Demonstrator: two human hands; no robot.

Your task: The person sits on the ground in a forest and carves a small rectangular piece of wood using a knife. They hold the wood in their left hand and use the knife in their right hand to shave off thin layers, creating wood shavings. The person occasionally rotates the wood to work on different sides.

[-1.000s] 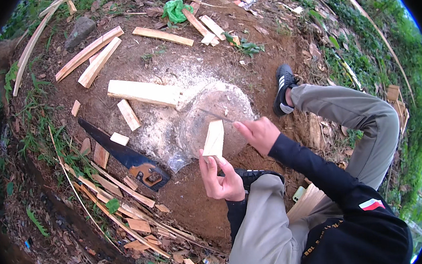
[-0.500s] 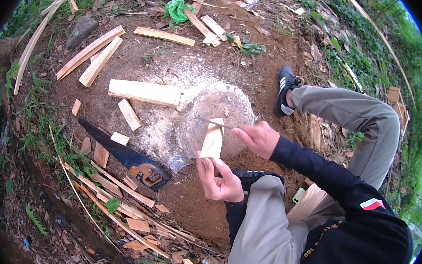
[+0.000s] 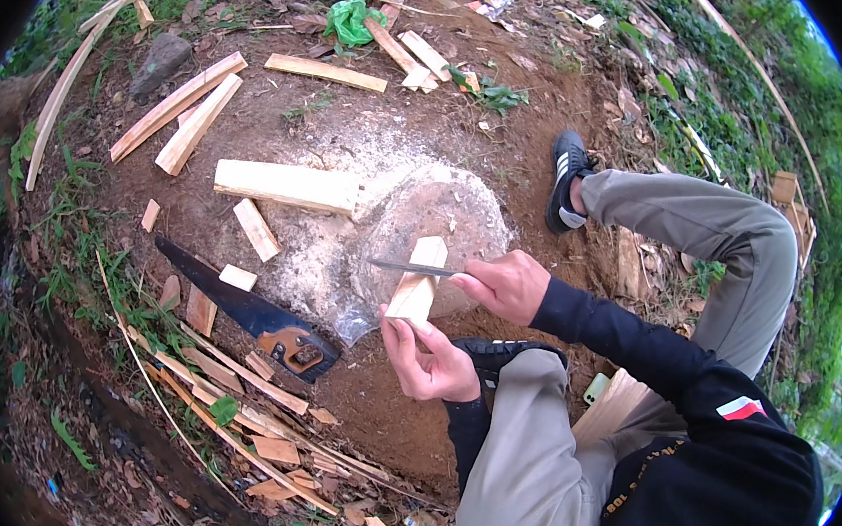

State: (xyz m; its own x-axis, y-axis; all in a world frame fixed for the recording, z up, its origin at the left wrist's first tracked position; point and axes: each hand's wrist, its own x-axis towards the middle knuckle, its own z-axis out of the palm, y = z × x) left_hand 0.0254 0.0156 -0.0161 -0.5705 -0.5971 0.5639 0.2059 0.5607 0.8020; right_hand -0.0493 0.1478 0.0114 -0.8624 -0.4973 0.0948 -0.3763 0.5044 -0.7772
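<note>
We hold a short pale wood block point(image 3: 417, 285) upright in our left hand point(image 3: 427, 358), fingers and thumb pinching its lower end, so that it stands just in front of the flat grey stone point(image 3: 438, 231) on the bare earth. Our right hand point(image 3: 509, 283) is closed around the handle of a thin knife point(image 3: 411, 268), whose dark blade lies across the face of the block near its upper half, pointing left.

We judge the block to be light, dry and stiff: it will not bend, but being freshly split it may be splintery along the edges and could cleave along the grain if the blade bites deep. The safe hold is low on the block, as now, with the fingers kept below and behind the line of the blade. The knife is narrow and wants a firm fist on the handle; the blade itself looks sharp and slim, so side loads could make it twist.

Left of the stone lie a long pale plank point(image 3: 284, 185), a smaller offcut point(image 3: 257, 228) and a black-bladed handsaw point(image 3: 250, 312) with a wooden handle. Beyond the stone, more split slats point(image 3: 324, 71) and a green scrap point(image 3: 352, 19) lie scattered. Right of the stone our black shoe point(image 3: 566, 175) rests on the soil.
</note>
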